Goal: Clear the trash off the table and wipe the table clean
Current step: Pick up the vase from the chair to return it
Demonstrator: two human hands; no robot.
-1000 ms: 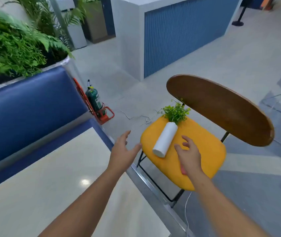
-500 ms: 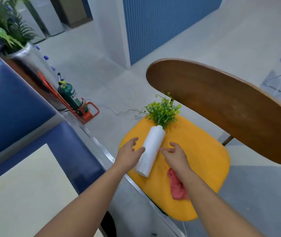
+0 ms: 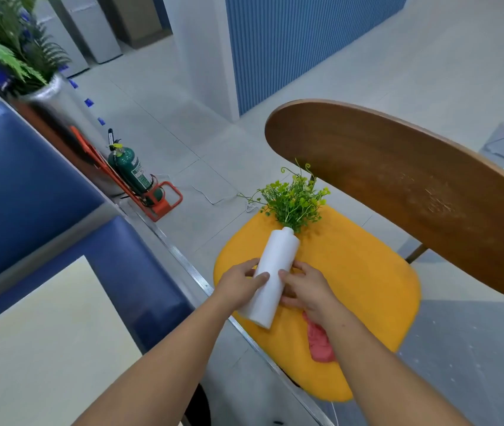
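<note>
Clasping white vase [image 3: 276, 269], left hand [image 3: 237, 288] and right hand [image 3: 309, 286], yellow chair seat [image 3: 355, 284], grey floor [image 3: 180, 130].

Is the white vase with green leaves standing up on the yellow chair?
No, the white cylinder vase lies on its side on the yellow chair seat, left hand and right hand gripping it.
</note>
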